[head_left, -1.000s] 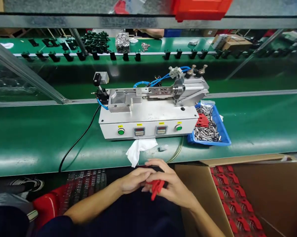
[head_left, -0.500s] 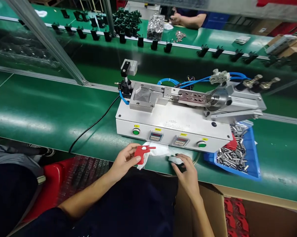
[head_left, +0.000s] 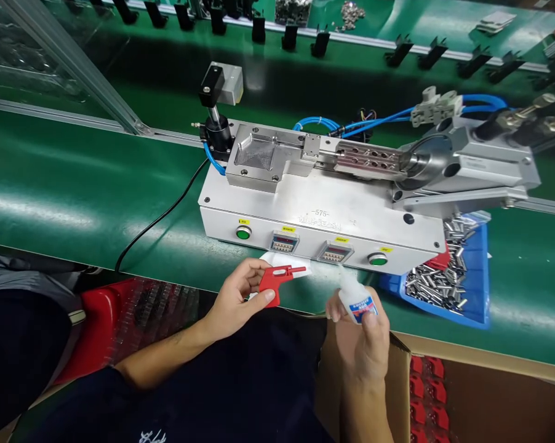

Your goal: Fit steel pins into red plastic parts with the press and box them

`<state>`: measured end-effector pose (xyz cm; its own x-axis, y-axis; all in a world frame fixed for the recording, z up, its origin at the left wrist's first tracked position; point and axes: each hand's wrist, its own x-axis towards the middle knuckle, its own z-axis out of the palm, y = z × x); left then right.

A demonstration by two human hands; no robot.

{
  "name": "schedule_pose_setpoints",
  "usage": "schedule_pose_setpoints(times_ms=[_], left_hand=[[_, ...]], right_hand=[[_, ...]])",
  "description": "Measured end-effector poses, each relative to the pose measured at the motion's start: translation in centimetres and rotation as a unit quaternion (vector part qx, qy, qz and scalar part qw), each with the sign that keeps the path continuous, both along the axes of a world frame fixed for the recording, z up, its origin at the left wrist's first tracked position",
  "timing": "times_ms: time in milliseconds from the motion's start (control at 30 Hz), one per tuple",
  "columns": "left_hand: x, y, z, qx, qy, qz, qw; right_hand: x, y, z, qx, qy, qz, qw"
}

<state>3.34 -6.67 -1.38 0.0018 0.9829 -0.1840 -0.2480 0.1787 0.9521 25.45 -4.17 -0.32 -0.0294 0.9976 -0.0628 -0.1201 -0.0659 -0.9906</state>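
Note:
My left hand (head_left: 240, 298) is closed around a red pistol-shaped plastic part (head_left: 272, 284), its thin barrel pointing right. In my right hand (head_left: 367, 332) is a small white glue bottle (head_left: 355, 296) with a blue and red label, tilted with its nozzle up and to the left. The nozzle stays apart from the red part. Under and behind the red part lies a white cloth or paper (head_left: 300, 263), partly hidden. Just beyond both hands stands a metal bench machine (head_left: 314, 215) with green buttons and two small displays.
Right of the machine, a blue bin (head_left: 478, 277) holds many metal tubes and something red. A cardboard box (head_left: 490, 394) with red parts in trays is below right. A black cable (head_left: 162, 218) crosses the green bench (head_left: 65, 203). At left are a red stool (head_left: 97, 326) and a seated person.
My right hand has lifted the glue bottle from the bench and turned it upright with its label showing. My left hand still holds the red part. The view has shifted closer to the machine.

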Motion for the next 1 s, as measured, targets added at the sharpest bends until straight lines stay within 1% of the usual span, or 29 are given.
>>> schedule_pose_setpoints(times_ms=[67,133,267,333,400,567,800,1000], left_hand=[[0.0,0.0,0.1,0.003,0.005,0.002,1.000],[-0.1,-0.1,0.1,0.009,0.006,0.008,1.000],[-0.2,-0.4,0.0,0.019,0.013,0.027,0.999],[-0.3,-0.5,0.0,0.023,0.016,0.030,0.999],[-0.3,-0.6,-0.1,0.027,0.016,0.031,0.999],[-0.4,-0.9,-0.1,0.027,0.017,0.032,0.999],[-0.5,-0.9,-0.1,0.013,0.027,0.032,0.999],[-0.5,-0.9,-0.2,0.006,0.028,0.034,0.999]], right_hand=[[-0.6,0.2,0.1,-0.019,-0.005,-0.002,1.000],[-0.8,0.1,0.0,-0.015,-0.028,-0.020,0.999],[-0.4,-0.6,-0.5,0.043,-0.130,-0.077,0.988],[-0.3,-0.9,-0.5,0.065,-0.169,-0.075,0.981],[-0.4,-1.0,-0.1,0.078,-0.187,-0.063,0.977],[-0.9,-0.8,0.7,0.108,-0.217,-0.067,0.968],[-0.7,-0.9,0.4,0.126,-0.206,-0.064,0.968],[-0.7,-0.8,0.4,0.120,-0.214,-0.066,0.967]])
